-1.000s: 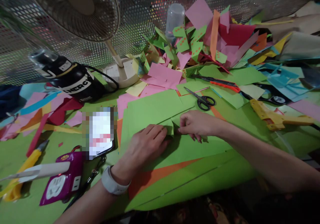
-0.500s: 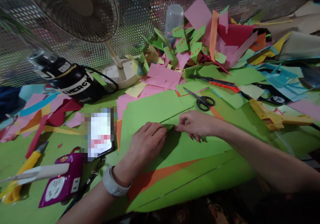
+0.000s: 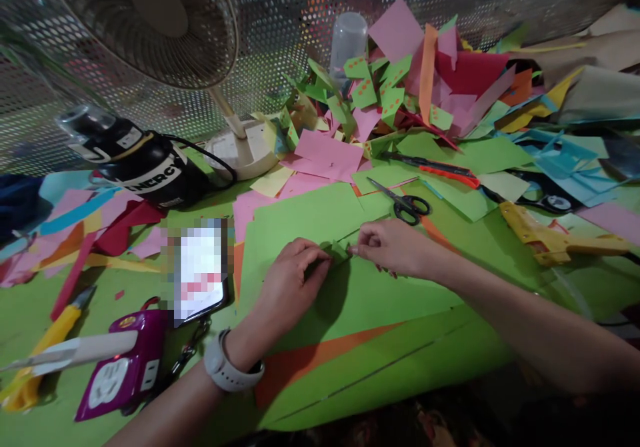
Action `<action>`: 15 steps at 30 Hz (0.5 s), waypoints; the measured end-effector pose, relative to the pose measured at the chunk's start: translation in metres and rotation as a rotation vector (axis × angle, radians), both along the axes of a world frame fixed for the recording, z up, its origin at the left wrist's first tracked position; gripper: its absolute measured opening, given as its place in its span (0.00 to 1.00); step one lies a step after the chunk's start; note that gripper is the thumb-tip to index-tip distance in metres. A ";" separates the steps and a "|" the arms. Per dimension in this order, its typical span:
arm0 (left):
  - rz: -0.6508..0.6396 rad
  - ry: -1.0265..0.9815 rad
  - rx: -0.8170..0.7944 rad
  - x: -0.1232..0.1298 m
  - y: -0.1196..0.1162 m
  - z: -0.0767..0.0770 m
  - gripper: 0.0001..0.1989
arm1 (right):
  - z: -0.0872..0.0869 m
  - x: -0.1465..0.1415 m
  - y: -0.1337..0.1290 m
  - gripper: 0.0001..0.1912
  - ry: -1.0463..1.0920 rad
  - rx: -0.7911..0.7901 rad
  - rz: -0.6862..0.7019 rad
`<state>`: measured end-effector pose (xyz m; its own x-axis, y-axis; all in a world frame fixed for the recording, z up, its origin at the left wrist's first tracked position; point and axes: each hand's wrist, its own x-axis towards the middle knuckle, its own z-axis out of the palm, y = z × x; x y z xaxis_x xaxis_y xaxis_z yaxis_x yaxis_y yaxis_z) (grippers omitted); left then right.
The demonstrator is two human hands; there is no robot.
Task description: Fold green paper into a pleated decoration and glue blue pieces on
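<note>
Between my hands is a small piece of green paper (image 3: 337,250), held just above larger green sheets (image 3: 310,210). My left hand (image 3: 295,277) pinches its left side between thumb and fingers. My right hand (image 3: 383,247) is closed, its fingertips at the piece's right edge. How the piece is folded is hard to make out against the green below. Small black-handled scissors (image 3: 411,208) lie just beyond my right hand. An orange sheet (image 3: 300,364) shows from under the green ones.
Left are a phone (image 3: 200,270), a purple power adapter (image 3: 125,360) and a yellow-handled cutting tool (image 3: 60,324). A fan (image 3: 245,144) and black bottle (image 3: 155,167) stand behind. A yellow glue gun (image 3: 545,234) lies right, near a red-and-black cutter (image 3: 440,169). Paper scraps (image 3: 330,154) pile up at the back.
The small green piece has come up off the sheets and tilted into view. My left hand has turned from lying flat over the paper to a raised pinch; my right hand has barely moved.
</note>
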<state>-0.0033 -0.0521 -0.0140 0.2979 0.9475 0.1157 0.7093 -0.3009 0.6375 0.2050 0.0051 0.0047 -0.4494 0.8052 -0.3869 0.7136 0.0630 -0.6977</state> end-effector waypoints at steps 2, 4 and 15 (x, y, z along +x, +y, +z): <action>0.023 0.003 -0.019 0.003 0.001 0.002 0.05 | 0.001 -0.002 0.000 0.10 -0.038 0.132 -0.036; 0.051 0.017 -0.020 0.006 0.001 0.002 0.04 | 0.001 -0.002 0.000 0.06 -0.086 0.244 -0.049; 0.137 0.213 0.034 0.017 0.001 0.003 0.03 | -0.007 -0.004 -0.001 0.04 -0.150 0.307 0.026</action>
